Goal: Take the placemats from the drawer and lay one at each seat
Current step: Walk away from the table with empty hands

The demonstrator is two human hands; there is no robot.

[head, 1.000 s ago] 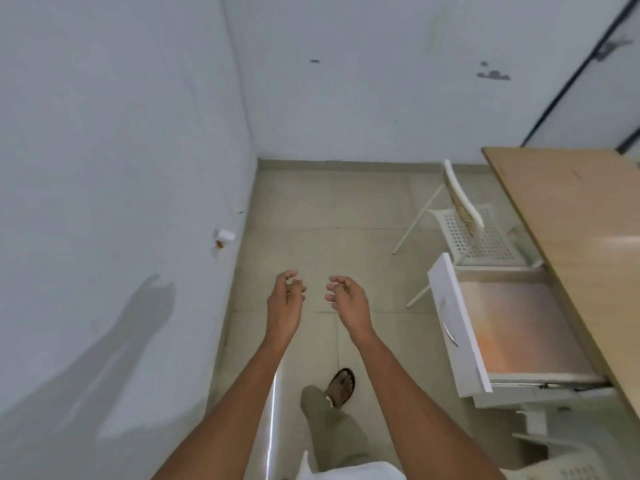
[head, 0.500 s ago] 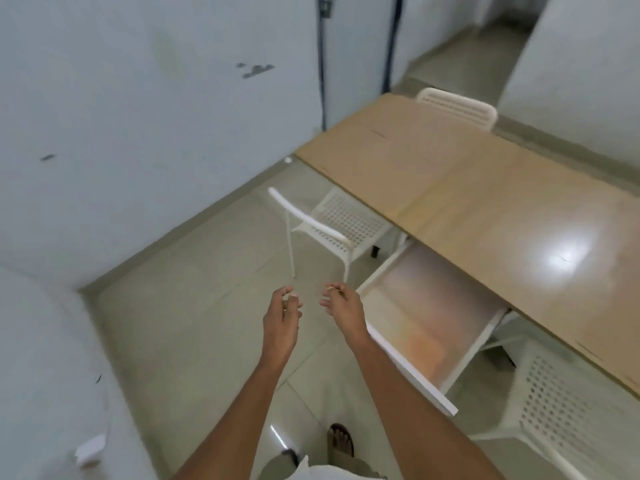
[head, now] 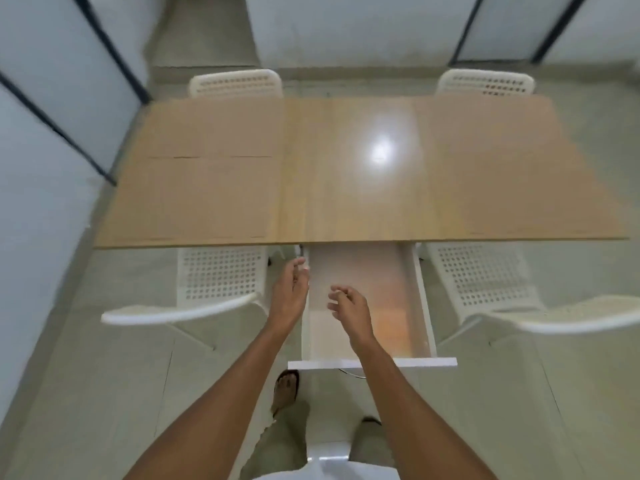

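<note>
A white drawer (head: 424, 299) stands pulled out from under the wooden table (head: 346, 174), straight in front of me. Inside lies a pale sheet with an orange tint, apparently the placemats (head: 384, 296); the blur hides how many. My left hand (head: 289, 292) hovers over the drawer's left wall, fingers loosely curled and empty. My right hand (head: 348, 306) hangs above the drawer's inside, fingers relaxed, holding nothing. Both are apart from the placemats.
White perforated chairs flank the drawer, one at the near left (head: 214, 282) and one at the near right (head: 485, 282). Two more chairs stand at the far left (head: 235, 83) and far right (head: 485, 81). My sandalled foot (head: 285, 389) is below the drawer front.
My view has swung right from the wall corner to face the table squarely. Both empty hands have come over the open drawer, which was at my right before.
</note>
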